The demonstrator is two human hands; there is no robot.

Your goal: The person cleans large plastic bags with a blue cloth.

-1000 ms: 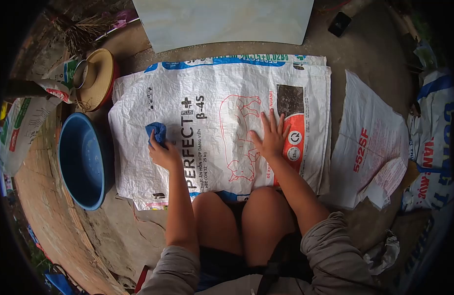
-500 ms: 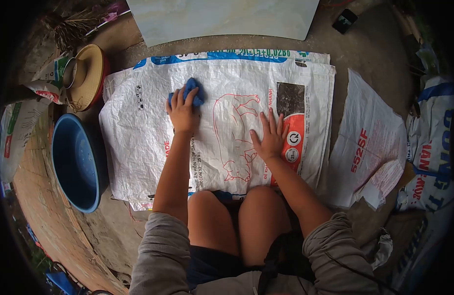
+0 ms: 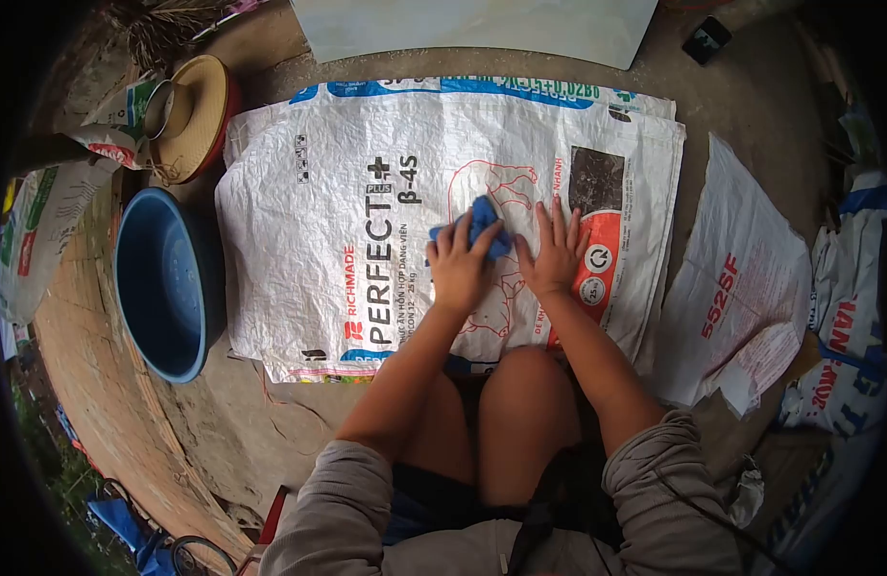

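A white woven feed sack (image 3: 280, 259), printed with "PERFECT PLUS" lettering and a red pig outline, lies flat in front of my knees on top of at least one more sack. My left hand (image 3: 460, 267) presses a crumpled blue cloth (image 3: 484, 226) onto the sack, over the pig drawing, with its fingers bent round the cloth. Just to the right, my right hand (image 3: 551, 254) rests flat on the sack with fingers spread, beside the red printed panel. It holds nothing.
On the left stand a blue basin (image 3: 165, 288) and a straw-coloured hat (image 3: 202, 115). To the right lies another white sack (image 3: 741, 259) marked "5525F", with more sacks (image 3: 837, 317) beyond it. A pale board (image 3: 477, 29) and a dark phone-like object (image 3: 707, 40) are at the far side.
My left hand has slid the blue cloth rightward and nearer to me, from the sack's left-middle onto the pig drawing. My right hand stays at the same spot on the sack. The view has shifted.
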